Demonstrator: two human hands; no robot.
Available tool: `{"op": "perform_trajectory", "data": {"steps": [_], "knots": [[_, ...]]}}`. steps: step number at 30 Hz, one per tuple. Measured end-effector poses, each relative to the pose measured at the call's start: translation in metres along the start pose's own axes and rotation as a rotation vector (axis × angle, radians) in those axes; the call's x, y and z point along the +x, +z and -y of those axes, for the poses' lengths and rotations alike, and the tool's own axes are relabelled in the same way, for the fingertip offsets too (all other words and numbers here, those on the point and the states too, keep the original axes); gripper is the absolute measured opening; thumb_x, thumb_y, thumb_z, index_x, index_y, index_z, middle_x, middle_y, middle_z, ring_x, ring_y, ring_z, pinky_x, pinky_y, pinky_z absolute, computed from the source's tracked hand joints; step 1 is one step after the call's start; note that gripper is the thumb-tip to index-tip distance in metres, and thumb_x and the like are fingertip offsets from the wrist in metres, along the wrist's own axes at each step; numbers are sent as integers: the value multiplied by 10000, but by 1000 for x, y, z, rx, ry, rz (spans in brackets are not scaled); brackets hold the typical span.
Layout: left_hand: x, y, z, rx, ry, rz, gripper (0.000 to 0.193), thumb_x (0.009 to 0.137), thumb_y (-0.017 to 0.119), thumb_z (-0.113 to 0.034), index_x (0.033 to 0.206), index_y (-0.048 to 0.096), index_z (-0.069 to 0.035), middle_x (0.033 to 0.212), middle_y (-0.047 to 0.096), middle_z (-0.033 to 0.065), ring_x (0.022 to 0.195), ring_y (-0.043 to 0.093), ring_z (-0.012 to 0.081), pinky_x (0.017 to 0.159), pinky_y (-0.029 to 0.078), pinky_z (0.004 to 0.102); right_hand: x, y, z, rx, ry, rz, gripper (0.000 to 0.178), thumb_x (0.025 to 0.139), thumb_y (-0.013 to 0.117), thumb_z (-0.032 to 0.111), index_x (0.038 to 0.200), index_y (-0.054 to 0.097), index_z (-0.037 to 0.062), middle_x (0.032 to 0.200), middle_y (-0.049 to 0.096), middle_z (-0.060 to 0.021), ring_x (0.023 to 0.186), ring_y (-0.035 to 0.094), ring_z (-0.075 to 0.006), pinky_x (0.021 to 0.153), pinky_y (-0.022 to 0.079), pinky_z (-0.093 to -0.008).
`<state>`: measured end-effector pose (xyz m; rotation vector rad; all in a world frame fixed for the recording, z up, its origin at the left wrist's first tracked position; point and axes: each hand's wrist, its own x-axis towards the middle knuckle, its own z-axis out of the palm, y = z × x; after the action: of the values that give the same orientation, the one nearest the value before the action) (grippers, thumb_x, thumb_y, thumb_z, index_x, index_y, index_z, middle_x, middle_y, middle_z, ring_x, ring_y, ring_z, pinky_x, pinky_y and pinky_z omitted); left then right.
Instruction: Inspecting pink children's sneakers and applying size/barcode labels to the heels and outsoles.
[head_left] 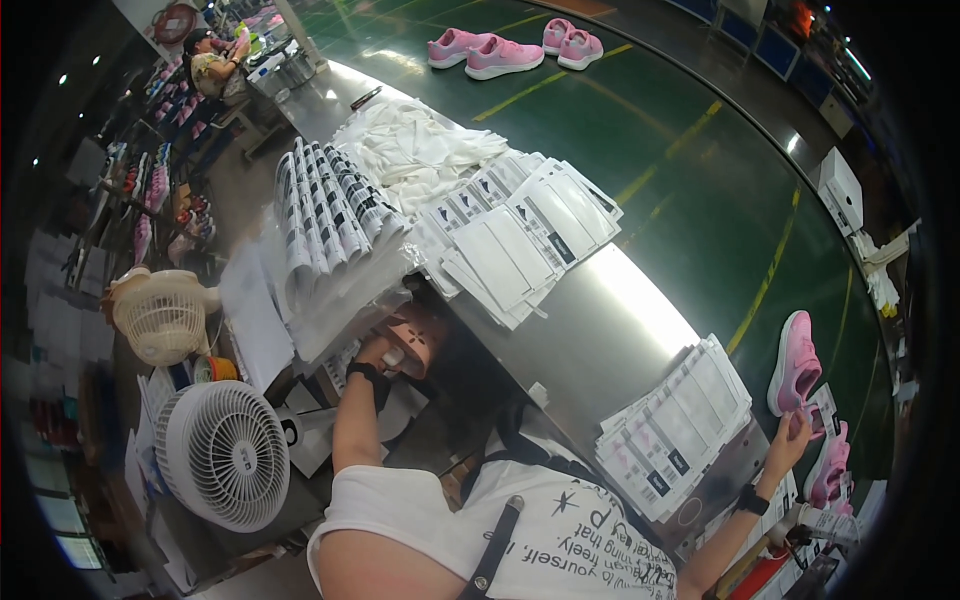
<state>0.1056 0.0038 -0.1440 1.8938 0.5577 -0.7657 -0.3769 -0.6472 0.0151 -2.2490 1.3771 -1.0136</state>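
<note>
On the right, my right hand has its fingers closed on a pink sneaker at the green belt's near edge; which part they grip is hard to see. Just beyond is a pink sneaker with a white sole, and another pink sneaker lies closer in. My left hand reaches below the metal tabletop into a dark space. Its fingers are curled around something small and white, beside an orange-brown piece with a cross-like mark. What the left hand holds is too small to name.
Stacks of printed paper sheets and labels lie on the metal table, with crumpled white paper behind. Two fans, one white and one beige, stand left. Pink sneakers rest on the far belt.
</note>
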Motion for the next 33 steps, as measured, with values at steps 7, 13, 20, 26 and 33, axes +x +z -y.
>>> {"op": "perform_trajectory", "data": {"steps": [7,13,20,26,33], "knots": [[5,-2,-5,-57,-59,-117,352,749,707,-446,856,609,-126,631,583,55,394,443,146,324,302,262,-10,-6,5,27,34,51,300,922,643,200,1173,596,44,1136,577,-59,925,595,-155,784,465,-293],[-29,-48,9,679,45,97,185,704,727,-160,762,649,-3,650,627,119,565,647,262,403,498,343,-24,-21,54,122,72,110,267,925,632,176,1154,603,41,1084,598,-47,929,586,-130,782,475,-285],[-258,0,-116,8,400,861,397,830,691,-111,1152,489,4,1001,647,167,864,682,234,715,566,325,-93,-21,187,325,-23,520,249,846,634,46,1091,616,6,1010,629,-87,915,603,-163,775,489,-281],[-318,151,-160,-271,312,1324,485,889,557,36,1335,369,7,1314,488,249,1163,573,349,951,495,397,-129,-7,281,842,-2,961,533,790,738,85,1284,544,42,1138,613,-99,967,615,-203,806,506,-308],[-340,230,-163,26,421,1511,639,809,740,-13,1360,424,52,1297,554,158,1173,567,207,1000,460,346,-151,-26,269,1157,401,844,503,829,693,77,1283,497,-11,1127,619,-124,975,653,-185,823,542,-296]]}}
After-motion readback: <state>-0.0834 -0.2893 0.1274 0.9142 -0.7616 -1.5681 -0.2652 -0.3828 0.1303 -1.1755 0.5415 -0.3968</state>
